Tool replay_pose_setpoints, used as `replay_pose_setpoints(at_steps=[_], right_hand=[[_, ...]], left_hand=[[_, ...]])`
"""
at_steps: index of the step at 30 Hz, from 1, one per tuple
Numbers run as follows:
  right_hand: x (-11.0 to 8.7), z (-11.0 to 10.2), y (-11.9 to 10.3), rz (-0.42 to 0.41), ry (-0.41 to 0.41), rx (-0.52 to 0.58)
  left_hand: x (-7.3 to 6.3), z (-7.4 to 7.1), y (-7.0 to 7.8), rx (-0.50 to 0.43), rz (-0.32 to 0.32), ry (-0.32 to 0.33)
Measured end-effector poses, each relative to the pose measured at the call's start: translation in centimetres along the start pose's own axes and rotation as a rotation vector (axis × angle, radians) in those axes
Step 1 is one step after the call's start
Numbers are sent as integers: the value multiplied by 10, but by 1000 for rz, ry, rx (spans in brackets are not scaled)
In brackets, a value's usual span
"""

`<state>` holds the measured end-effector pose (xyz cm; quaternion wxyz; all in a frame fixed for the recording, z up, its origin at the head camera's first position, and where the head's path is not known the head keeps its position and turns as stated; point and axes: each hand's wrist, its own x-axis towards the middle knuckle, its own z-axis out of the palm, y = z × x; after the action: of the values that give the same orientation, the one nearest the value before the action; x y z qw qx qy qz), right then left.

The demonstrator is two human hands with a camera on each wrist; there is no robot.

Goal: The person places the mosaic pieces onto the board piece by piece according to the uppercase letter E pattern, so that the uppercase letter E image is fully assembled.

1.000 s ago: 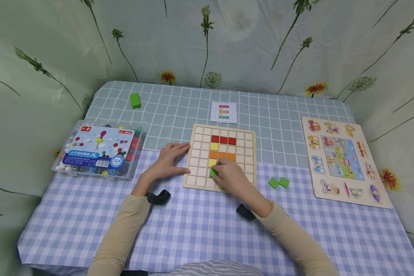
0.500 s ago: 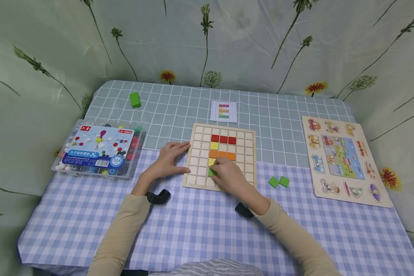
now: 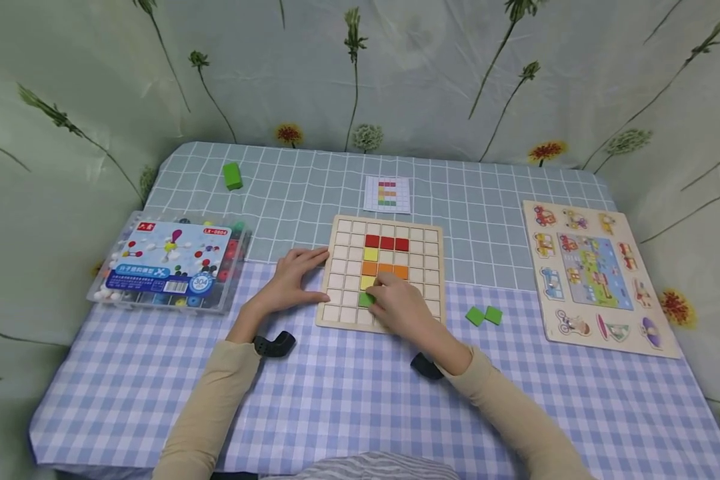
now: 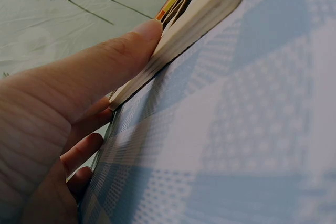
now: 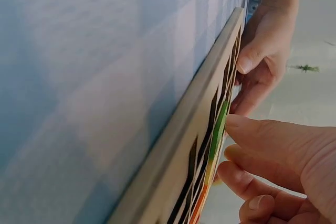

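A wooden grid board [image 3: 342, 325] lies in the middle of the table, with red tiles [image 3: 387, 243], yellow tiles [image 3: 370, 254] and orange tiles [image 3: 385, 270] in its cells. My right hand [image 3: 403, 308] is over the lower part of the board, its thumb and fingertips pinching a green square tile [image 3: 366, 299] that sits below the lower yellow one. The right wrist view shows the thumb against this green tile [image 5: 218, 129]. My left hand [image 3: 288, 280] rests at the board's left edge, thumb and fingers spread, touching the rim. Some cells are hidden under the right hand.
Two loose green tiles [image 3: 483, 315] lie right of the board. A pattern card [image 3: 387, 194] is behind it. At the left stands a clear plastic box [image 3: 171, 260] of coloured balls; a green block [image 3: 232, 176] is farther back. A picture puzzle board [image 3: 600, 333] lies at the right.
The green tile under my right hand has shifted slightly left and lies flatter in its cell, with more of it showing. My left hand has stayed at the board's edge.
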<state>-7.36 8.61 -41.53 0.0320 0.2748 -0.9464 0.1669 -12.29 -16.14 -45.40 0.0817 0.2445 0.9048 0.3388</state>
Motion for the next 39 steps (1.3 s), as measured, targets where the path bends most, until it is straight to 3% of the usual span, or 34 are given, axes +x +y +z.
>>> replay_pose_setpoints(at_steps=[16,23,30,39], right_hand=[[-52,-25,51,193,111,-28],[-76,-37,72,296,105,-34],[-92,-42,82,392,84,-44],[-101,-44,88,427,117,-45]], left_hand=[[-4,-3,2,6,-2,0],[-3,-2,2,22,6,-1],[-2,-1,2,25,5,-3],[-1,-1,3,24,16,3]])
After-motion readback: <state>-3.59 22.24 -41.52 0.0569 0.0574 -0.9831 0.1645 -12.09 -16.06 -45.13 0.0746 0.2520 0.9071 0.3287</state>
